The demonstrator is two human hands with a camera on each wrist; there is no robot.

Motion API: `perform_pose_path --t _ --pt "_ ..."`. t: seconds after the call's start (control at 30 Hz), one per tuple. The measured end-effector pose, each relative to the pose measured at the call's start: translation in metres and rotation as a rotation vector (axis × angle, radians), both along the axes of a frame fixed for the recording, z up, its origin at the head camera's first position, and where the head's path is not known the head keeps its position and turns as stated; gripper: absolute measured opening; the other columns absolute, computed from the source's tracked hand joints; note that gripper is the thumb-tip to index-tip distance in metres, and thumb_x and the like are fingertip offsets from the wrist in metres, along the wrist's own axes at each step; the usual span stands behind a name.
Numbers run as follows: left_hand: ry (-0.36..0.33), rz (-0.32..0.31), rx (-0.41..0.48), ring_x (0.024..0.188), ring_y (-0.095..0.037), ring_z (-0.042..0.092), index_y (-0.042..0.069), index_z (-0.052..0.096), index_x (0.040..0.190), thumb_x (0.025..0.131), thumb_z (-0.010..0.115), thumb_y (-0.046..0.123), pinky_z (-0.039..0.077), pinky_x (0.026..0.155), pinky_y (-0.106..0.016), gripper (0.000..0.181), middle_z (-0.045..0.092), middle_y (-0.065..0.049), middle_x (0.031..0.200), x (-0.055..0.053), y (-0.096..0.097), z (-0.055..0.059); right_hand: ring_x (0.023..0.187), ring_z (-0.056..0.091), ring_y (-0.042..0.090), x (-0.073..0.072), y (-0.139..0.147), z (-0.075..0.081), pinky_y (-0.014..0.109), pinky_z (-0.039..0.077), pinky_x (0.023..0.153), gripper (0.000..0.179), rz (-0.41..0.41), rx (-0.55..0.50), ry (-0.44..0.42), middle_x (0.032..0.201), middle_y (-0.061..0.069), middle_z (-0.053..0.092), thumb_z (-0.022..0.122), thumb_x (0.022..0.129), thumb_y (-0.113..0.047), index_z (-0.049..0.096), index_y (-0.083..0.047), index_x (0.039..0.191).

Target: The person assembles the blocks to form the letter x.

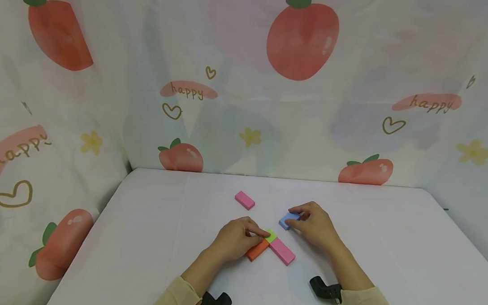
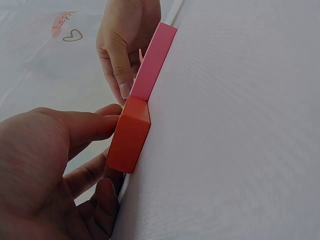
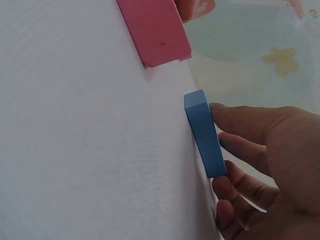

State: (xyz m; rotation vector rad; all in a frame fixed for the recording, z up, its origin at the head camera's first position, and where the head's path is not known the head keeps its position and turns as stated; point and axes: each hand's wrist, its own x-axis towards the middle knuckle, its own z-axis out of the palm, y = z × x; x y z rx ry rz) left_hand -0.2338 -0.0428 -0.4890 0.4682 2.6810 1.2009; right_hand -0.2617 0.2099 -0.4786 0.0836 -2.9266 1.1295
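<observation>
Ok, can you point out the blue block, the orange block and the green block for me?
Blue block (image 3: 205,136): right wrist view, on the long face turned to the camera.
Orange block (image 2: 128,137): left wrist view, middle of its camera-facing side.
Green block (image 1: 271,236): head view, on its visible top.

On the back cloth (image 1: 240,35) before me I can read the word "happy" two times, in handwritten letters: once on the left pink patch (image 1: 189,89), once on the right pink patch (image 1: 427,103). On the side cloth (image 1: 61,173) at my left, a third patch (image 1: 15,153) carries "happ", then a distorted last letter. My left wrist view shows "happ" on a small patch (image 2: 56,31), its end unclear.
</observation>
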Motion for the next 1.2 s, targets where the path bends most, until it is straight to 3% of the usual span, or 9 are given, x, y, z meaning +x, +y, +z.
perform_pose_path --t 1.2 --pt "-0.013 0.007 0.011 0.079 -0.004 0.054 0.039 0.083 0.102 0.095 0.074 0.027 0.044 0.068 -0.025 0.016 0.065 0.018 0.098 0.0006 -0.0004 0.0023 0.096 0.055 0.022 0.0009 -0.0078 0.0031 0.032 0.043 0.075 0.036 0.029 0.007 -0.048 0.108 0.007 0.061 0.085 0.085 -0.03 0.078 -0.014 0.116"
